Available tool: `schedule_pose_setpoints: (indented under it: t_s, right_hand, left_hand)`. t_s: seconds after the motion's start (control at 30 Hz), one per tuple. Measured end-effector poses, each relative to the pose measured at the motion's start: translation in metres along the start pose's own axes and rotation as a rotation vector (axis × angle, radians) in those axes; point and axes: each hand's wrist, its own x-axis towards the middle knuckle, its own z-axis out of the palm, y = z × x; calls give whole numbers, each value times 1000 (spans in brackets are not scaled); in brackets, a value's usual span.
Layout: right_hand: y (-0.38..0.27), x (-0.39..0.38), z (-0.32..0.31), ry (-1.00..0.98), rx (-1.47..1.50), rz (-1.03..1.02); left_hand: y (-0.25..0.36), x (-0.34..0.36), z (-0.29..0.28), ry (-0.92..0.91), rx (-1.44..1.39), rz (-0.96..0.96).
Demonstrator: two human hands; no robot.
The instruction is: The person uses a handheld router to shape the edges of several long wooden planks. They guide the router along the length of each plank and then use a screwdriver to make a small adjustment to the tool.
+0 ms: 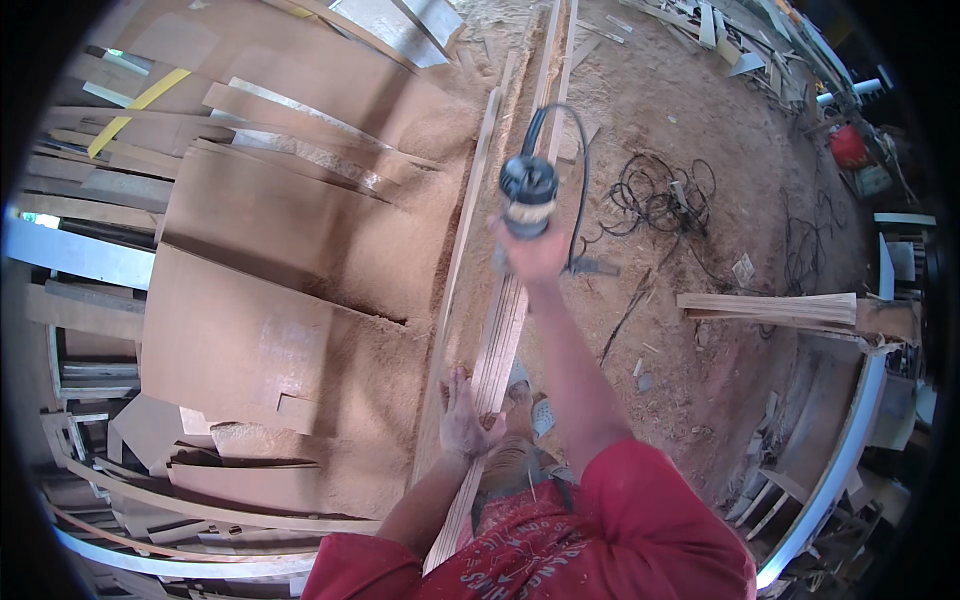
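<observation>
One long plank (500,345) ran beneath the power tool (528,190) that the right hand (537,252) gripped, while the left hand (470,425) lay spread on the plank's nearer stretch, and from afar I judged level, even pressure and a free cord (586,165) best

My right hand (540,256), around the power tool (528,188), has room off to its right, over the sawdust-strewn floor (640,110) at upper centre, but the tool's black cord (586,170) loops just beside it. Farther right, a tangle of dark cable (655,200) lies across that floor, and at middle right thin stacked boards (775,306) jut inward. At lower centre, the long layered board (502,340) blocks my left hand (466,424) on its right; large brown panels (235,325) crowd the left of the frame.
</observation>
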Motion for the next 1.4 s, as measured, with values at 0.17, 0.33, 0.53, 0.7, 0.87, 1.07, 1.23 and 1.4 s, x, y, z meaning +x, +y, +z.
schedule_pose_setpoints:
  t_s: [0.17, 0.33, 0.53, 0.7, 0.87, 1.07, 1.23, 1.4]
  right_hand:
    - [1, -98, -14, -37, 56, 6]
    - [2, -86, -12, 1, 25, 12]
    - [20, -37, -1, 47, 83, -202]
    - [18, -4, 7, 62, 70, -255]
    - [21, 32, 13, 121, 35, -253]
    - [0, 51, 10, 39, -67, -83]
    - [-1, -13, -3, -8, 16, -26]
    - [-9, -84, -16, -58, -12, 112]
  left_hand:
    - [-6, -4, 1, -40, 84, 24]
    - [-10, -6, 7, 10, 28, 53]
    - [-7, -4, 4, -18, 46, 27]
    - [-5, -6, 2, -5, 23, 16]
    - [-1, -2, -2, -17, 21, 20]
    - [1, -2, -3, -17, 43, 8]
    - [1, 0, -1, 7, 4, 6]
    - [-7, -4, 6, 11, 50, 38]
